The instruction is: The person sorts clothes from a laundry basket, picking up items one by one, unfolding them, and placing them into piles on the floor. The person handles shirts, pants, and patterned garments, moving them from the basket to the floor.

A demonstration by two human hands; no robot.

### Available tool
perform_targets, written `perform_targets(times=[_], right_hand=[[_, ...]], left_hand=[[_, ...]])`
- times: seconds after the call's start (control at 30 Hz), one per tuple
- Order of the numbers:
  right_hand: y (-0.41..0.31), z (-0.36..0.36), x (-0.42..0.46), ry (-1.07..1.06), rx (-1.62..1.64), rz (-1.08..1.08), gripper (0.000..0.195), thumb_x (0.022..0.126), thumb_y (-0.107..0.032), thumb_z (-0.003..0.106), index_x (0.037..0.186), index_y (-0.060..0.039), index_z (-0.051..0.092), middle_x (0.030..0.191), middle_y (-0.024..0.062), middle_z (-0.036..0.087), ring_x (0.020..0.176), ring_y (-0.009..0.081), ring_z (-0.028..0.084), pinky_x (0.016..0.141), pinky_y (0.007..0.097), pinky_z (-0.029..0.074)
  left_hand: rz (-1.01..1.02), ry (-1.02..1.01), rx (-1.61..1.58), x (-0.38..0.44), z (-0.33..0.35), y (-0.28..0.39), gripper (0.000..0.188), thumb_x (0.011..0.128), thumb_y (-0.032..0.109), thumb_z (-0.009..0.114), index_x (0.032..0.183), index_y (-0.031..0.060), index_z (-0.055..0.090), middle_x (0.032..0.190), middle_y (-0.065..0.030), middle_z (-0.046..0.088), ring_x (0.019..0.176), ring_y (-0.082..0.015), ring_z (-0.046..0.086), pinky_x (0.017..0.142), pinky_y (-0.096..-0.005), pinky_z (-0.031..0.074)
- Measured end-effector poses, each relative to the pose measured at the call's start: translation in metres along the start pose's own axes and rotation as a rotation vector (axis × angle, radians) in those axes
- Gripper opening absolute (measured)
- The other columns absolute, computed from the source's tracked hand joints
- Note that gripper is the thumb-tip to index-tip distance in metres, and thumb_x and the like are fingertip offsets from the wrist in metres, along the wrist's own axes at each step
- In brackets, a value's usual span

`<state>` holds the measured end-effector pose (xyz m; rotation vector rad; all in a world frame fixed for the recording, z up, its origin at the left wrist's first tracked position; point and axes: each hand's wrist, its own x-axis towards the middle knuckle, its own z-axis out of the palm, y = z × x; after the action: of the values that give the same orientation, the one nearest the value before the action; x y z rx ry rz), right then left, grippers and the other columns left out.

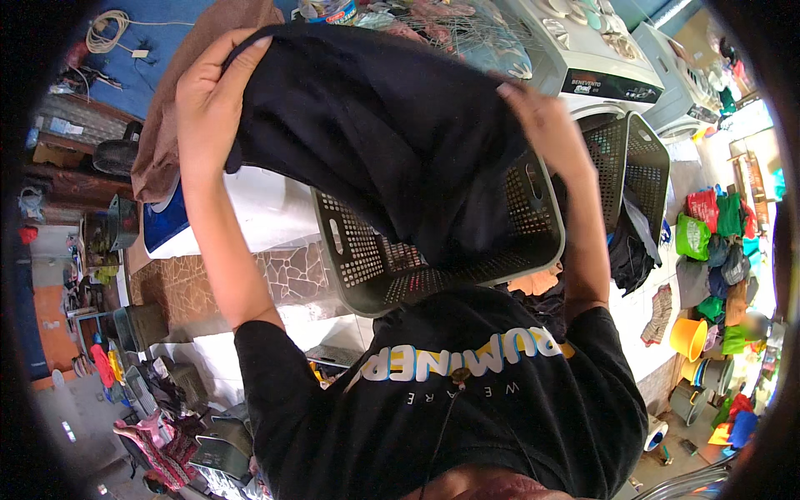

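Note:
A black cloth garment [375, 125] is stretched between my two hands, above a dark perforated plastic laundry basket [369, 294]. My left hand [212, 106] pinches its upper left corner, thumb on the near side. At the upper right, my right hand [544, 125] grips the other end; this hand is slightly blurred. Between them the fabric sags in folds, and its lower part hangs over the basket's opening. The cloth hides much of the basket's interior. Brown fabric [159, 137] hangs just behind my left hand.
Front-loading washing machines [606, 81] stand at the upper right. Another perforated basket [647, 169], with dark clothes hanging out, is beside my right forearm. Several filled plastic bags [694, 237] and a yellow bucket [687, 337] sit on the right. A coiled white cable [106, 31] is at upper left.

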<state>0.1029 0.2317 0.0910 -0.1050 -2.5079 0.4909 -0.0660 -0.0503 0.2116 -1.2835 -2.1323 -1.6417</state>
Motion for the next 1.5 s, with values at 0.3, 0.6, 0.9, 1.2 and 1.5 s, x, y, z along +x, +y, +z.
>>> perform_targets(times=[0.3, 0.6, 0.9, 1.2, 1.5], right_hand=[[0.009, -0.092, 0.059, 0.037, 0.470, 0.157, 0.031, 0.088, -0.026, 0.053, 0.104, -0.0002, 0.059, 0.090, -0.0008, 0.061, 0.080, 0.0063, 0.054, 0.077, 0.0195, 0.040], [0.052, -0.112, 0.072, -0.308, 1.041, 0.146, 0.033, 0.083, -0.013, 0.057, 0.112, 0.0020, 0.053, 0.102, 0.0064, 0.060, 0.083, 0.0102, 0.056, 0.079, 0.0219, 0.043], [-0.065, -0.059, 0.048, -0.288, 0.777, 0.205, 0.046, 0.080, -0.041, 0.060, 0.097, 0.0020, 0.056, 0.078, 0.0097, 0.060, 0.078, 0.0153, 0.056, 0.070, 0.0301, 0.044], [-0.065, 0.018, -0.041, -0.371, 1.188, 0.318, 0.034, 0.079, -0.008, 0.057, 0.109, 0.0044, 0.048, 0.094, 0.0051, 0.057, 0.086, 0.0097, 0.051, 0.077, 0.0255, 0.044], [-0.063, -0.046, -0.024, -0.835, 1.315, -0.309, 0.025, 0.070, -0.013, 0.057, 0.086, 0.0058, 0.058, 0.068, 0.0076, 0.058, 0.060, 0.0147, 0.052, 0.055, 0.0255, 0.040]], left_hand=[[-0.030, -0.631, 0.735, 0.024, -0.016, 0.000, 0.026, 0.076, 0.015, 0.065, 0.095, -0.0021, 0.060, 0.076, -0.0066, 0.063, 0.068, -0.0104, 0.052, 0.066, -0.0252, 0.043], [-0.309, -0.241, -0.566, 0.008, -0.043, 0.002, 0.036, 0.075, 0.005, 0.060, 0.110, -0.0043, 0.054, 0.102, -0.0113, 0.060, 0.090, -0.0173, 0.058, 0.085, -0.0263, 0.042], [-0.651, 0.340, -0.577, -0.041, 0.063, 0.029, 0.056, 0.079, 0.027, 0.063, 0.118, -0.0090, 0.044, 0.110, -0.0137, 0.056, 0.097, -0.0159, 0.055, 0.087, -0.0248, 0.040], [-0.442, -0.248, -0.669, -0.127, 0.128, -0.034, 0.055, 0.076, 0.018, 0.053, 0.126, 0.0024, 0.036, 0.123, -0.0077, 0.038, 0.110, -0.0177, 0.039, 0.091, -0.0313, 0.033], [-0.104, -0.951, -0.212, -0.136, 0.173, -0.109, 0.040, 0.061, 0.003, 0.060, 0.100, 0.0149, 0.059, 0.115, -0.0035, 0.054, 0.115, -0.0226, 0.044, 0.103, -0.0508, 0.013]])
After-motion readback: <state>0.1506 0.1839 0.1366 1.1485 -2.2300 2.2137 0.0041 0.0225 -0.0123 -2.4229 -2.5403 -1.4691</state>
